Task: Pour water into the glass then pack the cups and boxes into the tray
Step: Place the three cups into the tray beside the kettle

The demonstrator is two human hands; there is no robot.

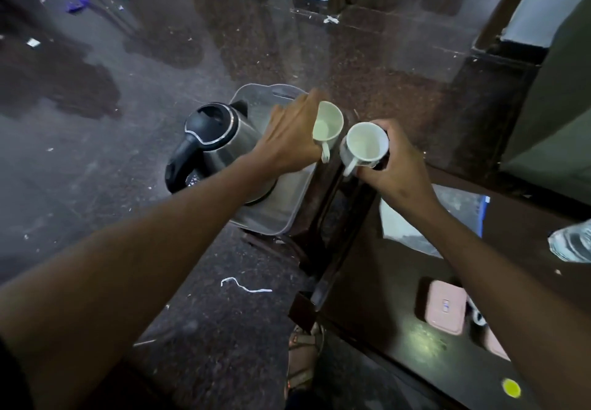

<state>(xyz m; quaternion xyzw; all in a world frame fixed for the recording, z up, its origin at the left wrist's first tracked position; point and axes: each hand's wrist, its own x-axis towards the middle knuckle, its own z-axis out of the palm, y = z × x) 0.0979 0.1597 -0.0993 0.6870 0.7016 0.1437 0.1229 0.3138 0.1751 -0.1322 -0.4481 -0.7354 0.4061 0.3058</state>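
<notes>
Cups: left hand (289, 136) grips one cup (327, 125) above tray (271, 218); right hand (395, 166) grips other cup (364, 145), just beside tray. Kettle (220, 141) close under left hand; bump could tip it.

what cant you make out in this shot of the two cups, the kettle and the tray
Head view only:
- Tray: the kettle and left hand cover most of its floor.
- Left cup: the left hand hides its outer side, so the grip is unclear.
- Right cup: the right hand hides its far wall and the dark thing behind it.
- Plastic bottle: cut off by the right edge.
- Pink box: its label is too small to read.
</notes>
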